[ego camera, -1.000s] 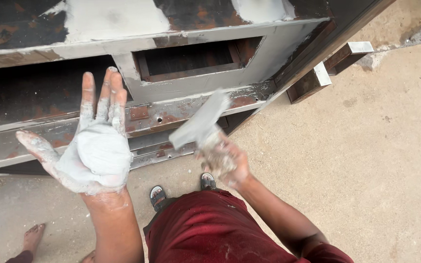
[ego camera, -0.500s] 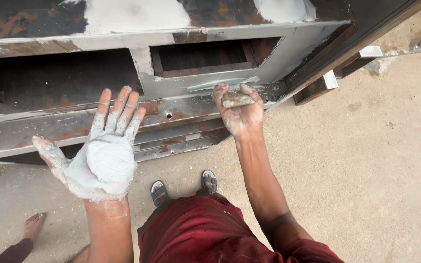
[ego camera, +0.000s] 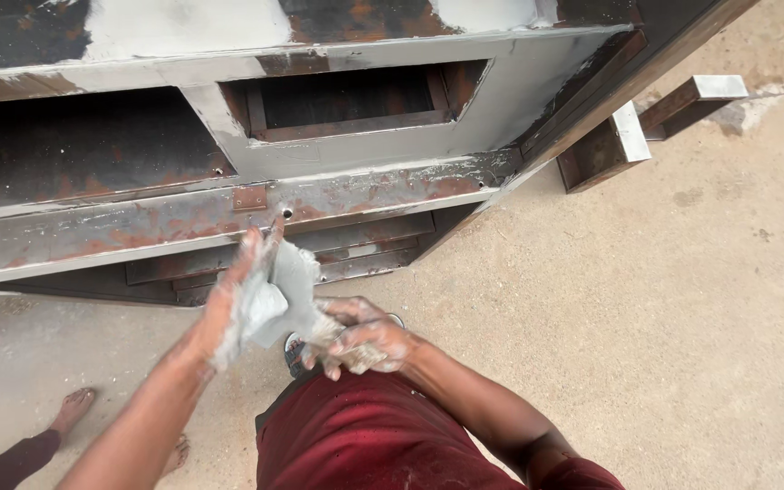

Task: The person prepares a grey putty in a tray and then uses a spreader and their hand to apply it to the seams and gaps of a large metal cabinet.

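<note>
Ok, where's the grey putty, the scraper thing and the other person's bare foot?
Grey putty (ego camera: 251, 313), head view, on the lump in the left palm.
Scraper blade (ego camera: 294, 277), head view, middle of its flat grey blade.
Bare foot (ego camera: 73, 408), head view, top of the foot.

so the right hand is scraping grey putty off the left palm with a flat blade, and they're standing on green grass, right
Not quite: the ground is not grass. The head view shows bare sandy concrete floor under the person. The rest holds: the right hand works a flat blade against the putty-covered left hand, in front of the rusty metal frame.
</note>
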